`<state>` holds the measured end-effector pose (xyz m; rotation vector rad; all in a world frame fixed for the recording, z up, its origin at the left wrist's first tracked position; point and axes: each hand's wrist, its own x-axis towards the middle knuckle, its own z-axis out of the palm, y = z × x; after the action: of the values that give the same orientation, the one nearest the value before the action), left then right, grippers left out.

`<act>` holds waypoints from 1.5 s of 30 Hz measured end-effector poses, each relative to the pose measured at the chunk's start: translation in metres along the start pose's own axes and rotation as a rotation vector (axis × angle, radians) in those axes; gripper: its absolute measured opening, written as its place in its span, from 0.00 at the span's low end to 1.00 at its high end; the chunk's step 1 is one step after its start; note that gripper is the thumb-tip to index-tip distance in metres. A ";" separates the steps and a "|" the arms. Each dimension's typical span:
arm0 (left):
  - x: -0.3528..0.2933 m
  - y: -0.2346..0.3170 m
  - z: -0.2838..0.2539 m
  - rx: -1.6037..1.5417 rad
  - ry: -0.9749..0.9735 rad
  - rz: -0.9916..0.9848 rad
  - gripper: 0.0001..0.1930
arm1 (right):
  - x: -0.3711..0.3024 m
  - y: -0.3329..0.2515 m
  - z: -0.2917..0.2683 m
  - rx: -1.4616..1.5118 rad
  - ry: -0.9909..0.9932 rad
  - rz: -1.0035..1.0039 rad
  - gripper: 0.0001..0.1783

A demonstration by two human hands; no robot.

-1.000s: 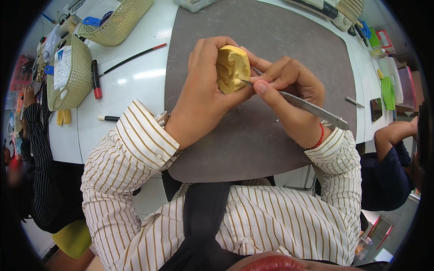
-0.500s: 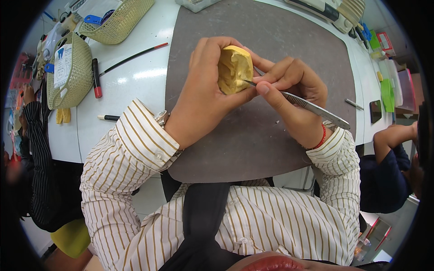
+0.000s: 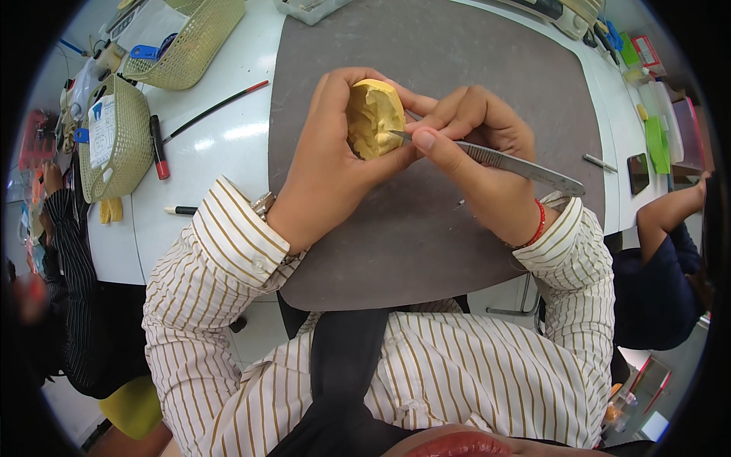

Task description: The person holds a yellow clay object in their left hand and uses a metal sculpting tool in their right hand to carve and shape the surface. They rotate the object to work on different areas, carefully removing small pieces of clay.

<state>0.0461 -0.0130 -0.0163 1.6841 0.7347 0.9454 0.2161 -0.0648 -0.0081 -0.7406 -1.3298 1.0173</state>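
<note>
both hands are occupied: the left hand point(image 3: 324, 164) cups a yellow cast point(image 3: 390, 114), thumb along its near edge and fingers wrapped round its far side, while the right hand point(image 3: 487, 156) pinches a slim metal tool point(image 3: 525, 166) near its pointed end. the cast is held up over the far half of a brown mat point(image 3: 365, 263) on the white desk point(image 3: 228, 179), hollow side showing; whether the tip touches it is hard to tell. it looks light, stiff and dry, like plaster, hardly slippery but likely to chip at thin ridges, so the thick outer wall seems the safest hold.
</note>
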 end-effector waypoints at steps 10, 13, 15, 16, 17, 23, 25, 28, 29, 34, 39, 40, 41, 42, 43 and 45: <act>0.002 -0.002 -0.003 0.054 0.008 0.022 0.28 | 0.001 0.000 -0.002 -0.027 -0.031 -0.069 0.04; 0.001 -0.001 -0.002 0.029 0.009 0.052 0.28 | 0.001 -0.002 -0.002 -0.063 -0.059 -0.104 0.04; 0.002 0.001 -0.003 0.013 0.021 -0.001 0.28 | 0.004 -0.004 -0.004 -0.094 -0.090 -0.108 0.05; 0.001 0.001 -0.003 0.004 0.026 -0.026 0.28 | 0.003 -0.004 -0.005 -0.110 -0.105 -0.104 0.05; 0.000 0.000 -0.003 0.001 0.020 -0.014 0.28 | 0.001 -0.003 -0.005 -0.120 -0.104 -0.100 0.05; 0.004 0.003 -0.011 0.248 -0.050 0.117 0.29 | 0.004 -0.007 -0.003 -0.287 -0.107 -0.179 0.06; 0.002 0.001 -0.011 0.242 -0.051 0.097 0.28 | 0.002 -0.011 -0.001 -0.401 -0.110 -0.198 0.07; 0.002 0.003 -0.006 0.097 0.009 0.071 0.28 | 0.007 -0.022 -0.007 -0.615 -0.304 -0.286 0.09; 0.002 0.003 -0.006 0.104 0.013 0.065 0.28 | 0.007 -0.024 -0.007 -0.646 -0.303 -0.291 0.09; 0.003 0.001 -0.007 0.080 0.002 0.025 0.28 | 0.005 -0.010 -0.002 -0.568 -0.163 -0.260 0.07; 0.003 0.003 -0.004 -0.029 -0.026 0.006 0.28 | 0.002 -0.005 0.001 -0.032 -0.044 -0.096 0.04; 0.002 0.002 -0.004 -0.046 -0.030 0.000 0.27 | 0.002 -0.005 0.001 -0.020 -0.043 -0.087 0.04; 0.002 0.002 -0.005 -0.030 -0.029 0.003 0.28 | 0.002 -0.004 0.001 -0.059 -0.063 -0.110 0.04; 0.003 0.002 -0.006 -0.014 -0.037 0.008 0.28 | 0.002 -0.003 0.000 -0.099 -0.075 -0.136 0.04; 0.003 0.002 -0.006 0.002 -0.045 0.013 0.28 | 0.001 -0.001 0.000 -0.139 -0.086 -0.161 0.04; 0.003 0.001 -0.006 0.022 -0.038 0.015 0.28 | 0.002 -0.002 0.000 -0.157 -0.091 -0.172 0.05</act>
<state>0.0422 -0.0081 -0.0133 1.7244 0.7107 0.9161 0.2166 -0.0639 -0.0059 -0.6898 -1.5379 0.8249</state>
